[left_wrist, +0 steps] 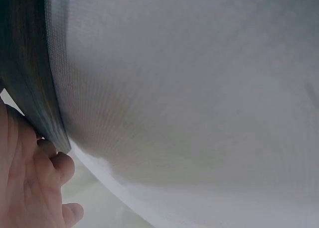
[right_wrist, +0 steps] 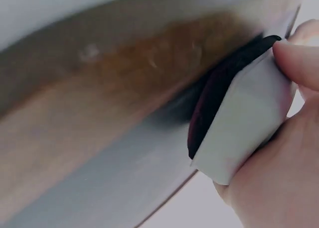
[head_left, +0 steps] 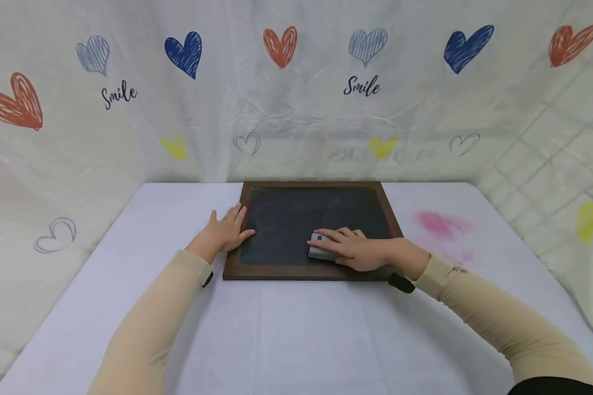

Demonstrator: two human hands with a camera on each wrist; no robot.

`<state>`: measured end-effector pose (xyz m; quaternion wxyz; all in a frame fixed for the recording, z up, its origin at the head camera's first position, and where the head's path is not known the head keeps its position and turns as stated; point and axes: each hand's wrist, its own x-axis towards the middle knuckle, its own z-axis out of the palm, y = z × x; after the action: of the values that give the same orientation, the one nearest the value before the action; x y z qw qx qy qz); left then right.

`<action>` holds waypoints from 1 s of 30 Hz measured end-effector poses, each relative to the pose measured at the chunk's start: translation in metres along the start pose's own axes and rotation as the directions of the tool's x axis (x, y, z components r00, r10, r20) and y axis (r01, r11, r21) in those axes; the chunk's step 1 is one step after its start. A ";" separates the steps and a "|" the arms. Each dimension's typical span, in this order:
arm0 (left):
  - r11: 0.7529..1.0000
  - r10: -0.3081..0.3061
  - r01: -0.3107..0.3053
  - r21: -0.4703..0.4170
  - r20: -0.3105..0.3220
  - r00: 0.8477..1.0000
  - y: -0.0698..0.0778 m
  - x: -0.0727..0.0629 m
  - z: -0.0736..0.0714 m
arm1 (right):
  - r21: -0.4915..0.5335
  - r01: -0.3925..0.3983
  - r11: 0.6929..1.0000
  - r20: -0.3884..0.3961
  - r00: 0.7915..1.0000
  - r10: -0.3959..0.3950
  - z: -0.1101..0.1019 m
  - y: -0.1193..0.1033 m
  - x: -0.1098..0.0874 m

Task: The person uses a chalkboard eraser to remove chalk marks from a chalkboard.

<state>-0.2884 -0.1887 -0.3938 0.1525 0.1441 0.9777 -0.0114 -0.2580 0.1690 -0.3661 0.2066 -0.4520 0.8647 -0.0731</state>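
Note:
A small chalkboard (head_left: 277, 219) with a brown wooden frame (head_left: 296, 272) lies flat on the table. My right hand (head_left: 358, 249) grips a board eraser (head_left: 321, 252) over the lower middle of the dark surface. In the right wrist view the eraser (right_wrist: 244, 118) shows a pale body and a dark felt pad, tilted close to the wooden frame, with fingers and thumb round it. At the board's left side my left hand (head_left: 225, 230) rests with fingers spread, thumb over the frame's edge. The left wrist view shows that hand (left_wrist: 35, 178) against the frame's side.
The board stands on a white cloth-covered table (head_left: 296, 329). A pink smudge (head_left: 440, 224) marks the cloth to the right of the board. Behind hangs a white curtain (head_left: 306, 109) printed with hearts and "Smile" lettering, meeting the table's back edge.

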 end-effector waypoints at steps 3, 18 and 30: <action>1.000 -0.003 0.003 0.001 0.003 1.000 0.000 -0.001 -0.002 | -0.014 0.034 0.999 -0.016 0.999 -0.034 -0.001 0.000 -0.002; 1.000 -0.007 0.007 0.008 0.020 1.000 0.002 -0.001 -0.004 | 0.131 -0.504 0.854 -0.114 0.847 0.518 -0.044 0.083 0.034; 1.000 -0.005 0.005 -0.018 0.012 1.000 0.001 -0.001 -0.002 | -0.054 -0.242 0.969 -0.035 0.970 0.241 -0.024 -0.011 0.093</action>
<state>-0.2880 -0.1881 -0.3917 0.1598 0.1404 0.9771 -0.0038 -0.3067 0.0859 -0.3684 0.1886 -0.3482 0.9178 -0.0285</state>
